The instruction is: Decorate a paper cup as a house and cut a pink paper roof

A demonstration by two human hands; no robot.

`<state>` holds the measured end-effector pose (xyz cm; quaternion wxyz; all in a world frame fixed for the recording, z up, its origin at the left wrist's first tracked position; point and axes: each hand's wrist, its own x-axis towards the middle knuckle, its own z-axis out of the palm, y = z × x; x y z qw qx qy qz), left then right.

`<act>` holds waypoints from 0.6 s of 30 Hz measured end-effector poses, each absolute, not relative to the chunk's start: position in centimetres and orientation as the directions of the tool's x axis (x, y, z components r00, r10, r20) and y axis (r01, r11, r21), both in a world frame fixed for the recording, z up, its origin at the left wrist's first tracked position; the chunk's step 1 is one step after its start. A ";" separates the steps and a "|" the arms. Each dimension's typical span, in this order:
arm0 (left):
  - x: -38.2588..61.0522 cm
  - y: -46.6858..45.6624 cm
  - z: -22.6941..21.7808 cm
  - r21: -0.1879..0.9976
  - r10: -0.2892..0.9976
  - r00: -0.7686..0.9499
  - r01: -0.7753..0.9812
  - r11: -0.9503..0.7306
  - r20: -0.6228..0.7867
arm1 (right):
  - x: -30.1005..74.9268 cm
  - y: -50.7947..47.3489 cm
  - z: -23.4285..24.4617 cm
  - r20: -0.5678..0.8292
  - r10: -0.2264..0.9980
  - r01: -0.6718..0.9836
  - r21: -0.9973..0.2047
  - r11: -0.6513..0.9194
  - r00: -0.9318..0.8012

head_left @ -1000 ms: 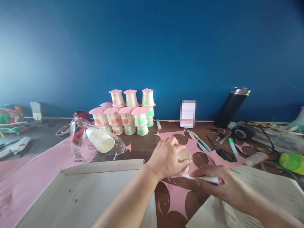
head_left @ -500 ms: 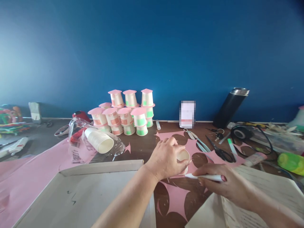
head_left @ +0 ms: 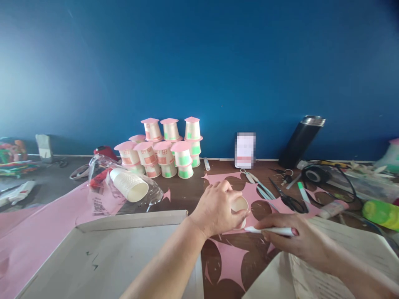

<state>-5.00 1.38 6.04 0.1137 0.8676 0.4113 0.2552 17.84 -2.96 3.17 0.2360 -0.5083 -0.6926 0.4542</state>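
Note:
My left hand is closed around a white paper cup, which stands on a cut sheet of pink paper. My right hand grips a white marker, its tip at the pink paper close by the cup's base. Most of the cup's side is hidden under my left fingers. Round holes have been cut from the pink sheet, and a scrap of pink paper with curved edges lies nearer to me on the brown table.
Stacked cups with pink paper roofs stand by the blue wall. Left are a sleeve of nested cups in plastic and a shallow white box. Scissors, an open notebook and a black flask lie or stand right.
The marker tip has shifted very slightly to the right beside the cup's base. My left hand keeps its hold on the cup.

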 end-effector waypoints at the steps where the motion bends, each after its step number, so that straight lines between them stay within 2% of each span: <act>1: -5.0 1.4 6.0 0.407 0.771 0.533 0.656 -0.636 0.348 | 17.9 -2.9 3.2 -0.140 0.917 0.485 -0.872 0.064 -0.374; 7: -5.1 1.4 6.0 0.407 0.770 0.533 0.654 -0.637 0.350 | 17.9 -2.8 3.5 -0.105 0.938 0.553 -0.826 0.103 -0.331; 12: -5.0 1.5 6.0 0.410 0.772 0.531 0.654 -0.636 0.349 | 18.2 -2.7 3.4 -0.129 0.949 0.607 -0.791 0.077 -0.288; 18: -5.1 1.5 6.2 0.421 0.773 0.546 0.648 -0.634 0.325 | 19.7 -2.5 3.6 -0.024 0.978 0.595 -0.797 0.105 -0.206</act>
